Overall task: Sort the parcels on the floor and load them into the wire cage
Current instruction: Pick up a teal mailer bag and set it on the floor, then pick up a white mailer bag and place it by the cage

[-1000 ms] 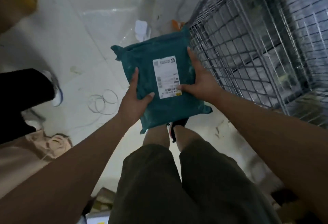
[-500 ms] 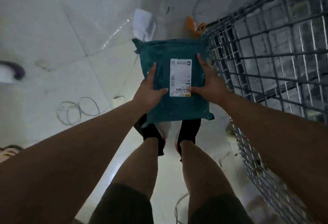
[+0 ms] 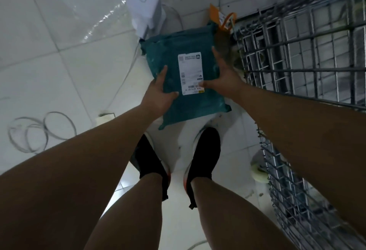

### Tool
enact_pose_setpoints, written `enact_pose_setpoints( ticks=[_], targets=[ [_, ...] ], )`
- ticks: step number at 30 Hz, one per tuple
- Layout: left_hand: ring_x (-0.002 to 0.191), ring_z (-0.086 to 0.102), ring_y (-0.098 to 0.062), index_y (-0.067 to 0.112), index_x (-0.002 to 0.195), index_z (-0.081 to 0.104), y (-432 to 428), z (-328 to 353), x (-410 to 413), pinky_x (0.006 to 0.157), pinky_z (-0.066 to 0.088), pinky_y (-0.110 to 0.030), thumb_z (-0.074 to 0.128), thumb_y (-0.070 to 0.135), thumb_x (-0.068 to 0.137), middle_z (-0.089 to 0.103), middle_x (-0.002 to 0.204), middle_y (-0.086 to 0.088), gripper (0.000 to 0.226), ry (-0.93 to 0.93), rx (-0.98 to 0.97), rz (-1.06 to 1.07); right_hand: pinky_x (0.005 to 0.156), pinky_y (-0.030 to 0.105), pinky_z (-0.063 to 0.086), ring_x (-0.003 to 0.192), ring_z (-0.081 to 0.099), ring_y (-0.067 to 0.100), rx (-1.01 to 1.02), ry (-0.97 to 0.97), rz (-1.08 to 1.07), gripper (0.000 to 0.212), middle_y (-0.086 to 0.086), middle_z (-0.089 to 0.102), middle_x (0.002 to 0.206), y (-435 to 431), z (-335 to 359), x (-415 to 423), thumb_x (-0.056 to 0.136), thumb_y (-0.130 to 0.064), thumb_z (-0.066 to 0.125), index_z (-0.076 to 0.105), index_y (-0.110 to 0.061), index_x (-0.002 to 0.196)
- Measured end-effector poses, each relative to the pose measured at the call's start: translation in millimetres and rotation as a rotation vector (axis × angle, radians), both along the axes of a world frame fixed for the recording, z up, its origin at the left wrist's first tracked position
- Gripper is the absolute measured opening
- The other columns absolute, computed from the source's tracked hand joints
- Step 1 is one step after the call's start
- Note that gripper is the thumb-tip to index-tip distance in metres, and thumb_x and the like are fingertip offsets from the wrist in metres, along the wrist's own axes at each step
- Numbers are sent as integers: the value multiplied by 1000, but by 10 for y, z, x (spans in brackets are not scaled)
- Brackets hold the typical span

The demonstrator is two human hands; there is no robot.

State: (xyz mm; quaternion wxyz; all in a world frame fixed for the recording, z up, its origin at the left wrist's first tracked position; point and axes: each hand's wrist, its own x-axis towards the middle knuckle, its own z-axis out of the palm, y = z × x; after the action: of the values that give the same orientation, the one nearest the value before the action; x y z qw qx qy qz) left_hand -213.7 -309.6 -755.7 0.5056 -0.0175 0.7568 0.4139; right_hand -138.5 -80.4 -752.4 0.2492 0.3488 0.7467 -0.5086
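While the person stands on the white tiled floor (image 3: 59, 75), one teal parcel (image 3: 170, 67) is held in the air with both hands, above and ahead of two black shoes (image 3: 207, 150). The parcel lies roughly flat, face up, with one white shipping label (image 3: 190, 71) on top. It is outside the wire cage (image 3: 309, 67), just beside the cage's near wall. The left hand (image 3: 158, 95) grips the parcel's left edge: the thumb lies across the top face with its tip next to the label, one finger runs straight along the edge, and the remaining fingers are hidden underneath. The right hand (image 3: 225, 81) grips the right edge: the thumb presses on the label's lower right corner, one finger points forward along the edge, and the others cannot be seen. On the floor past the parcel stands one white boxy device (image 3: 144, 6), and one orange item (image 3: 222, 17) lies against the cage corner. One sheet of clear plastic film (image 3: 99, 18) is spread to the left of the device. To the left of the person lies one bundle of thin wire loops (image 3: 41, 130). Two pale rolls (image 3: 104, 120) are visible, one near the loops and one against the cage base.
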Motion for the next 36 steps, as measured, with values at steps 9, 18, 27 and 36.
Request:
enact_pose_setpoints(
  ticks=[9, 18, 27, 36],
  targets=[
    [130, 54, -15, 42, 154, 42, -227, 1220, -274, 105, 44, -26, 73, 26, 92, 55, 146, 2, 72, 137, -96, 33, 109, 35, 46, 140, 44, 24, 34, 8, 81, 107, 5, 40, 157, -320, 1126, -151, 81, -8, 84, 21, -34, 163],
    [107, 65, -12, 46, 143, 55, -620, 3611, -788, 71, 43, -13, 73, 37, 93, 64, 126, 11, 53, 265, -118, 11, 111, 42, 45, 137, 49, 25, 116, 104, 251, 81, 5, 43, 156, -811, 3533, -751, 89, -26, 78, 36, -25, 158],
    [94, 65, -8, 37, 135, 64, -1237, 6285, -700, 64, 43, -10, 70, 38, 95, 66, 122, 8, 41, 431, -121, 189, 104, 29, 45, 126, 56, 24, 154, 208, 680, 82, 7, 52, 146, -1505, 6235, -1219, 88, -32, 77, 35, -25, 158],
    [106, 65, -16, 25, 137, 64, -2024, 7559, -8, 73, 43, -14, 66, 35, 97, 73, 114, 4, 41, 534, -205, 415, 88, 26, 42, 124, 58, 23, 208, 314, 1091, 74, 2, 56, 145, -2596, 7464, -1275, 84, -45, 79, 47, -29, 149]
  ],
)
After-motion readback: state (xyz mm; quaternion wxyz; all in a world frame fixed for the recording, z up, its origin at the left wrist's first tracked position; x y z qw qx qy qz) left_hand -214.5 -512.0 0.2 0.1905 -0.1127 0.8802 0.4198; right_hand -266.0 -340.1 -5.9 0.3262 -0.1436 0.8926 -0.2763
